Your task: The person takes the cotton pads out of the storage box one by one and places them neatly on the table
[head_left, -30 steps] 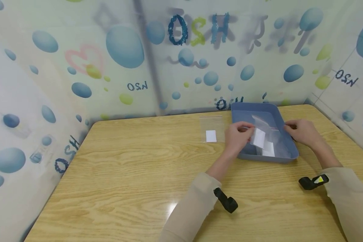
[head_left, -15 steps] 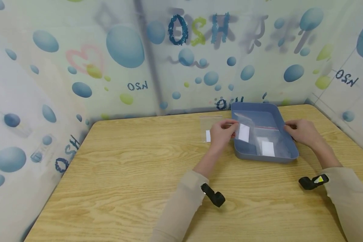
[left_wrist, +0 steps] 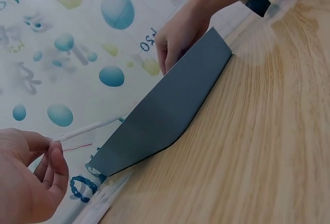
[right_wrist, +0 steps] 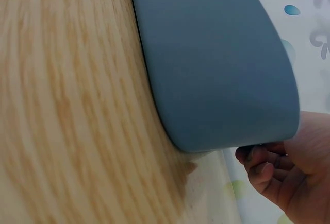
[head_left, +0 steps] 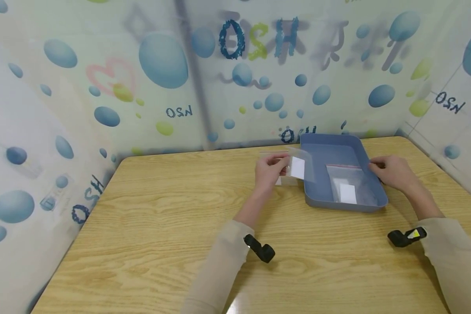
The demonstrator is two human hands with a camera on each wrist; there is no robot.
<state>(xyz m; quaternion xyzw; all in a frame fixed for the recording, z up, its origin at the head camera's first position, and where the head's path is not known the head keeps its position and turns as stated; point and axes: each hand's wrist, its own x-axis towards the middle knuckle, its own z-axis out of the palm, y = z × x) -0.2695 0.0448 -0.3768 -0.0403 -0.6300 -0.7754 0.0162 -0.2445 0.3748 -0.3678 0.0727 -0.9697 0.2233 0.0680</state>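
Observation:
My left hand [head_left: 267, 174] pinches a clear zip bag [head_left: 308, 163] by its edge, with a white square inside it. This bag hangs between the hand and the blue-grey tray [head_left: 329, 150], overlapping the tray's left rim in the head view. From the left wrist, thumb and fingertips meet on the bag [left_wrist: 93, 127], seen nearly edge-on. My right hand [head_left: 394, 171] grips the right rim of the tray, thumb and fingers at the wall. A second zip bag [head_left: 363, 185] with a white square lies in the tray. Another zip bag [head_left: 289, 181] lies on the table, mostly hidden behind my left hand.
The tray stands on a wooden table [head_left: 161, 226], towards its back right. A wall covering with printed bubbles and letters [head_left: 227, 87] rises behind the table and along both sides.
My left hand has drawn one zip bag leftwards out of the tray and over the bag on the table. The right hand and the tray have stayed in place.

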